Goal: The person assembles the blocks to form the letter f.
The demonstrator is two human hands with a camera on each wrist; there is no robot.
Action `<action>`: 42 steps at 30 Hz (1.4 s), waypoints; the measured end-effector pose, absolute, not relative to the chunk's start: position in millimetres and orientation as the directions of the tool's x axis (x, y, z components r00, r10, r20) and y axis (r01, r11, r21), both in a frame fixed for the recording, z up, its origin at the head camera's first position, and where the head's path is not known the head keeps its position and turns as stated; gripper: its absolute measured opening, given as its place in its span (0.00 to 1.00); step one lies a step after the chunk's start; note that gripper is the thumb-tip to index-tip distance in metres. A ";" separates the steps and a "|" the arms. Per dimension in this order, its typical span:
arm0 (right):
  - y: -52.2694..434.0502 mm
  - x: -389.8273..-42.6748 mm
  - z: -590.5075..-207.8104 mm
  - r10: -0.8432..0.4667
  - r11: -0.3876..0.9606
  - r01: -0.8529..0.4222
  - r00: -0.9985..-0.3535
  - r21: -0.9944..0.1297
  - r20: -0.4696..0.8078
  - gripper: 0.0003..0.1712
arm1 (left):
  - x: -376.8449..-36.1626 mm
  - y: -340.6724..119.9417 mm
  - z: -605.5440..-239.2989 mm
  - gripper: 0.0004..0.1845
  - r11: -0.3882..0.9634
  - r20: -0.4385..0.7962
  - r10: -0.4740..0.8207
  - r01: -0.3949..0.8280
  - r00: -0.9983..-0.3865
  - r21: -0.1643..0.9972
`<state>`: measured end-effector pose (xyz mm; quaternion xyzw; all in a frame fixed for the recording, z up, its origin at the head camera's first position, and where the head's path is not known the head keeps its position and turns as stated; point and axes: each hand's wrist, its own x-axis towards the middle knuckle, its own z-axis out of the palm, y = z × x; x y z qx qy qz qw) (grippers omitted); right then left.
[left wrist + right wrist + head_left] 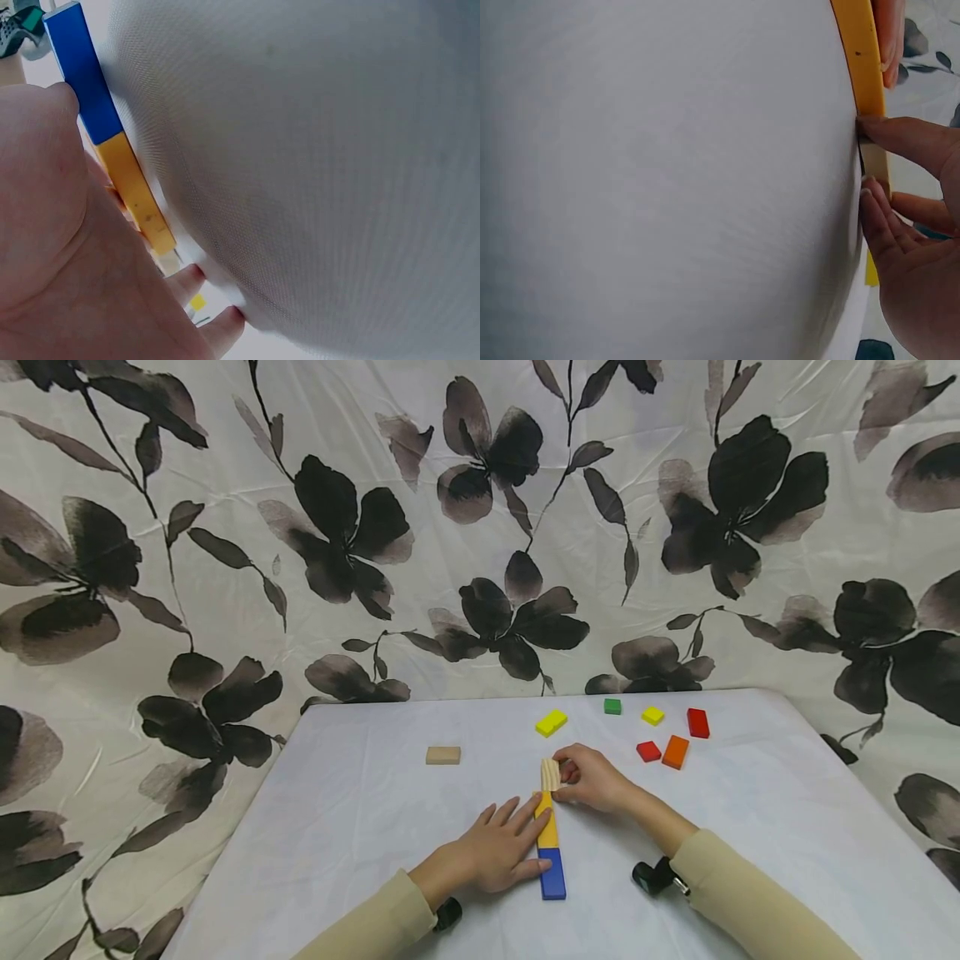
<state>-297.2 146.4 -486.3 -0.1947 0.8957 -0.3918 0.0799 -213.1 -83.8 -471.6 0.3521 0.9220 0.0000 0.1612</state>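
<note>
Pinching a pale wooden block (551, 773) at centre frame, the right hand (596, 779) has its grip curled round it, fingers hiding its far side. Just below, the left hand (498, 853) lies flat, fingers straight, pressing the yellow block (547, 827) and covering part of its edge. A blue block (552, 872) adjoins it on the table (360, 810). Both wrist views show mostly blurred cloth.

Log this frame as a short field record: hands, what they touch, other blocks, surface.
left hand: flat, straight fingers resting on the yellow block
right hand: pinches the pale wood block at the row's far end
row: blue block, yellow, then pale wood, end to end
loose blocks: tan block, yellow pair, green, small yellow, two red, orange
surface: white tablecloth
</note>
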 end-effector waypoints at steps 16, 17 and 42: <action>155.0 -306.6 -483.8 -0.511 0.533 -0.250 -0.856 -0.808 -0.073 0.28 | -214.8 -82.6 -471.1 0.42 0.756 -0.301 0.644 0.646 -0.703 0.110; 154.6 -306.9 -483.8 -0.513 0.530 -0.251 -0.856 -0.810 -0.071 0.28 | -214.7 -82.6 -470.9 0.42 0.756 -0.301 0.644 0.646 -0.703 0.110; 147.0 -306.5 -483.4 -0.517 0.539 -0.258 -0.853 -0.802 -0.073 0.28 | -223.9 -84.6 -468.7 0.45 0.729 -0.250 0.681 0.670 -0.689 0.141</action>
